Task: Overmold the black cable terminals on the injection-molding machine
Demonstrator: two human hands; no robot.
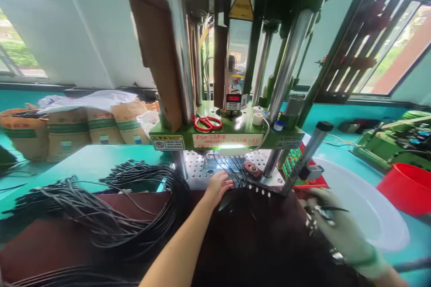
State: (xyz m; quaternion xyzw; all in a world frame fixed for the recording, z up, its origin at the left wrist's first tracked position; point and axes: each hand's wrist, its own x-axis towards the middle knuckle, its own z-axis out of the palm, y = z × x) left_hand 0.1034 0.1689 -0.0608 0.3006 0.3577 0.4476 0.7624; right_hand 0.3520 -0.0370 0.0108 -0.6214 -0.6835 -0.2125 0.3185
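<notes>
My bare left hand (218,185) reaches to the front of the press bed, its fingers curled at a group of thin black cables (238,171). The cables run back into a metal mold (215,161) under the green press plate (232,125). My right hand (336,224), in a pale glove, is off to the right and smeared by motion. A shiny metal tool with a dark thin end (325,213) shows at its fingers; its kind is too blurred to make out.
Bundles of black cable (134,206) lie at the left. Red-handled scissors (208,123) rest on the press plate. A button panel (292,163), a large white tub (370,215) and a red bucket (409,188) stand right. Paper sacks (69,130) line the left wall.
</notes>
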